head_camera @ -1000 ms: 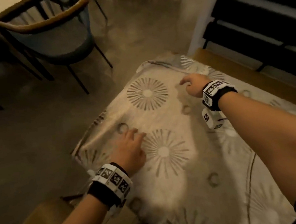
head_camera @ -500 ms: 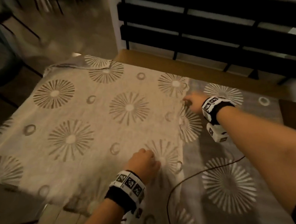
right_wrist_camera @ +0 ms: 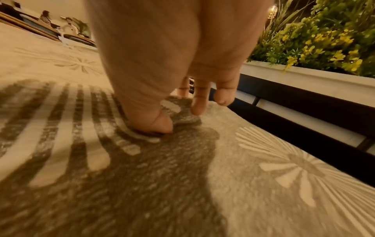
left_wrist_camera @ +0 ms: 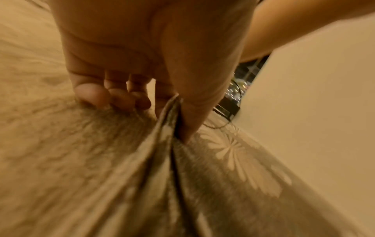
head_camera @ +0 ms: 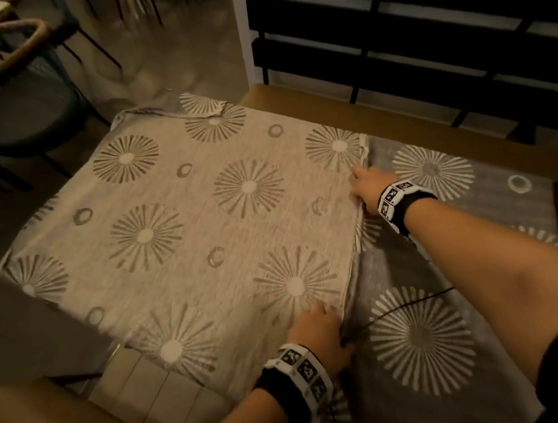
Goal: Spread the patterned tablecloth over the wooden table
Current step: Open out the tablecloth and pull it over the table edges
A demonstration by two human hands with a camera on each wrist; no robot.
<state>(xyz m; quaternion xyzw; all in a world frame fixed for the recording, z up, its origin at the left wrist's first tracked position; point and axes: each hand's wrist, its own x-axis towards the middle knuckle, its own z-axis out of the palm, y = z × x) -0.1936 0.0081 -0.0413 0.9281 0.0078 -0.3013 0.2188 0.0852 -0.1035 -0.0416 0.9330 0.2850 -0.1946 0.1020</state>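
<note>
My left hand [head_camera: 320,336] and right hand [head_camera: 369,186] both pinch folded tablecloth [head_camera: 185,221] edge; edge runs near-to-far, doubled flap lies left, bare table [head_camera: 293,101] far-right.

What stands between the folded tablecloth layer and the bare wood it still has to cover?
Nothing visible. Both the left hand and right hand already grip the tablecloth fold edge; the uncovered wooden table strip beyond looks bare.

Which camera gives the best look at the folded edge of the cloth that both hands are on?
The head view: the whole folded edge runs between the left hand and right hand. The left wrist view shows only the pinched bit, blurred; the right wrist view shows the thumb on it.
</note>
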